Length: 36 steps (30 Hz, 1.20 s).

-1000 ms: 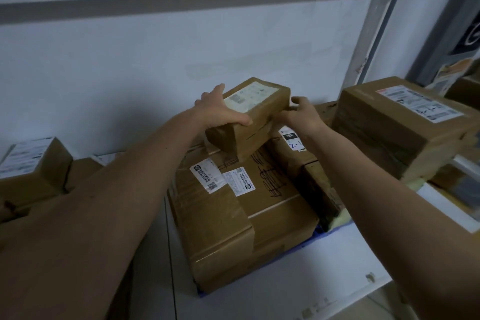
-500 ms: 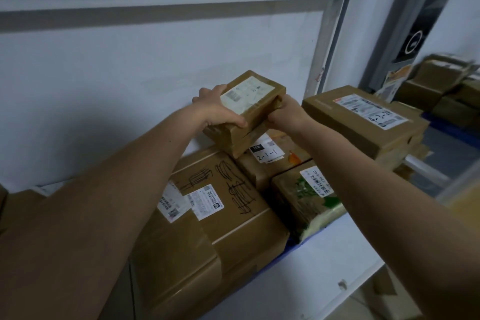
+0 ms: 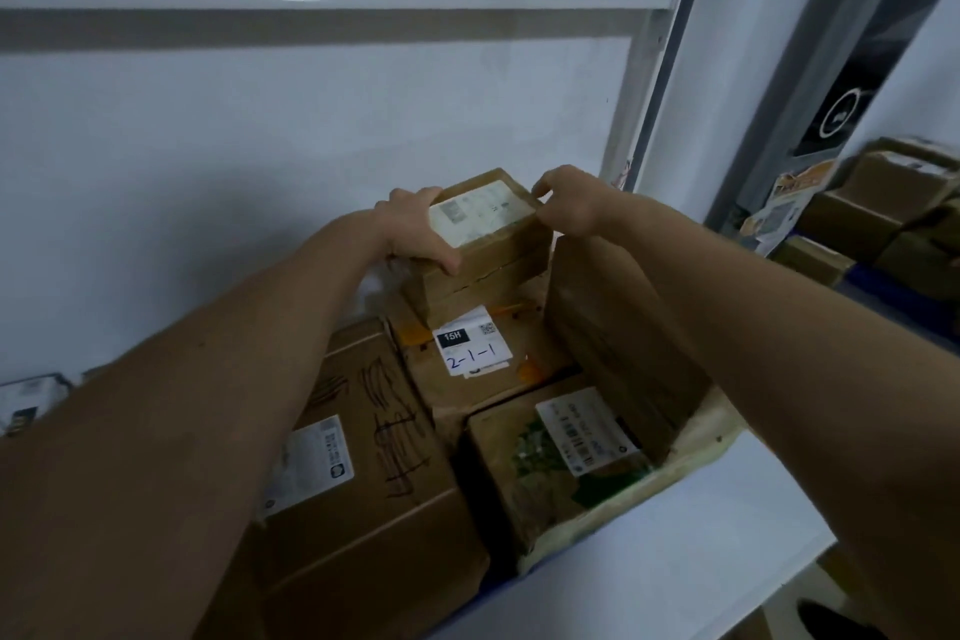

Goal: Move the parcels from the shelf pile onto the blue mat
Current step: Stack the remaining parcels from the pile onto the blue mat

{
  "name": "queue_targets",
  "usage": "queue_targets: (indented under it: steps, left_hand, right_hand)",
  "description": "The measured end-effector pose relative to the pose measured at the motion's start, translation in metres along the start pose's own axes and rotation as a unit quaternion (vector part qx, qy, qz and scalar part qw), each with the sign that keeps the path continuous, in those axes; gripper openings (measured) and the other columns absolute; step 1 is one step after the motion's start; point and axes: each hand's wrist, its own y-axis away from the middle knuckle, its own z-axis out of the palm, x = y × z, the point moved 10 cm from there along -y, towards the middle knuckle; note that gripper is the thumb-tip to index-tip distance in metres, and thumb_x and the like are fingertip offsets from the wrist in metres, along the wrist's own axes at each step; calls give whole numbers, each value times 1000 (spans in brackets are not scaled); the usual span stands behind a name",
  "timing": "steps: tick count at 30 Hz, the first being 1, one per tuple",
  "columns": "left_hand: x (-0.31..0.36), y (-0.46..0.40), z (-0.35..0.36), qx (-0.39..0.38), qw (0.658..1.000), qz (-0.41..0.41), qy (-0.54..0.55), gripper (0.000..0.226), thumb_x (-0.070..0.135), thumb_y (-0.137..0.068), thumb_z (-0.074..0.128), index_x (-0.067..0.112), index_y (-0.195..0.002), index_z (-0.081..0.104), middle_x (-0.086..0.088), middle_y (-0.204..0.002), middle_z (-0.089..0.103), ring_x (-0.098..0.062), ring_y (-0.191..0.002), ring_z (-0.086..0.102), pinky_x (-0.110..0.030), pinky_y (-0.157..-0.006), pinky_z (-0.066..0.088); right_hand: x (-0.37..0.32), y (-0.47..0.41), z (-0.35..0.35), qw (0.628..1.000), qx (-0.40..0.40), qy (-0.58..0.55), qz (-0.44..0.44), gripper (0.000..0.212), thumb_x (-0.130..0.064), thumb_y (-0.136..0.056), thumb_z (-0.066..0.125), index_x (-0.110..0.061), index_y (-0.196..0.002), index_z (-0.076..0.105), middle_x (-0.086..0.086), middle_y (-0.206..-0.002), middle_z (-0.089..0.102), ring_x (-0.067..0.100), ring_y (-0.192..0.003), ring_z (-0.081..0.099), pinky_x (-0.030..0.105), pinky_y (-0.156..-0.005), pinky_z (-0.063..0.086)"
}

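Our left hand point(image 3: 415, 237) and right hand point(image 3: 569, 205) both in a closed grip on the small labelled parcel point(image 3: 485, 237), parcel atop the shelf pile, above the box marked 2-1-1 point(image 3: 475, 359), white shelf point(image 3: 691, 535) beneath.

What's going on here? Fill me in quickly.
A person is working a pile of cardboard parcels on a white shelf. Both hands grip one small parcel at the top of the pile: the left hand on its left end, the right hand on its right end. It sits over a parcel marked 2-1-1. More boxes lie on a blue surface to the right.
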Motion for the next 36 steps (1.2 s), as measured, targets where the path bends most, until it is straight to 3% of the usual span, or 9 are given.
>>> queue_targets:
  steps: [4, 7, 10, 14, 19, 22, 26, 31, 36]
  left_hand:
    - [8, -16, 13, -34, 999, 2, 23, 126, 48, -42, 76, 27, -151, 17, -8, -145, 28, -29, -130, 34, -45, -103, 43]
    - [23, -27, 21, -37, 998, 21, 35, 118, 44, -51, 75, 18, -152, 18, -8, -149, 26, -27, -133, 32, -43, -109, 38]
    - [40, -38, 26, -15, 997, 37, 59, 99, 50, -73, 72, 14, -151, 23, -9, -156, 18, -27, -141, 22, -43, -114, 27]
    - [55, -47, 36, -6, 993, 20, 120, 92, 76, -78, 35, 18, -150, 29, -5, -160, 11, -21, -148, 3, -50, -118, 9]
    - [83, -51, 44, -18, 991, 34, 126, 50, 43, -103, 22, 6, -118, 51, -12, -128, 50, -26, -119, 44, -41, -105, 33]
    - [92, -55, 47, -24, 994, 34, 103, 32, 30, -104, 29, 6, -112, 50, -12, -118, 51, -24, -108, 48, -34, -90, 36]
    - [105, -56, 49, -11, 998, 43, 47, 42, 21, -103, 36, 5, -142, 39, -12, -148, 37, -24, -132, 37, -29, -99, 33]
    - [114, -57, 47, 1, 997, 57, 43, 44, 18, -102, 41, 5, -144, 37, -10, -150, 34, -23, -135, 35, -27, -102, 31]
    - [113, -53, 48, 10, 996, 57, 65, 52, 20, -99, 50, 10, -147, 35, -8, -153, 29, -24, -137, 32, -31, -109, 27]
  right_hand:
    - [16, -21, -4, 1000, -24, -9, 12, 38, 3, -89, 42, 20, -123, 49, 36, -130, 48, 45, -110, 57, 55, -97, 44]
    - [32, -32, -4, 999, -39, -11, 22, 39, 1, -89, 41, 18, -125, 48, 36, -128, 50, 34, -84, 54, 41, -81, 52]
    - [52, -39, -9, 999, -34, 16, 25, 35, -3, -94, 44, 10, -125, 54, 25, -129, 54, 35, -110, 56, 41, -94, 47]
    - [74, -47, -21, 998, -23, 32, 44, 37, -8, -96, 47, 9, -129, 51, 24, -133, 52, 38, -123, 50, 44, -101, 41]
    - [93, -52, -31, 998, -7, 33, 49, 39, -16, -97, 49, 4, -130, 51, 18, -131, 54, 33, -118, 52, 39, -101, 41]
    - [106, -55, -34, 998, -1, 31, 57, 36, -17, -96, 47, 5, -124, 55, 17, -118, 58, 31, -106, 55, 37, -92, 45]
    - [119, -55, -37, 997, -1, 41, 61, 36, -20, -95, 52, 5, -120, 57, 17, -116, 60, 30, -102, 58, 37, -90, 47]
    - [127, -55, -34, 997, -21, 35, 64, 38, -21, -91, 59, 1, -121, 59, 14, -125, 58, 28, -104, 59, 40, -95, 47]
    - [127, -56, -32, 998, -24, 18, 53, 37, -25, -89, 62, 0, -117, 61, 12, -114, 62, 25, -94, 59, 34, -84, 47]
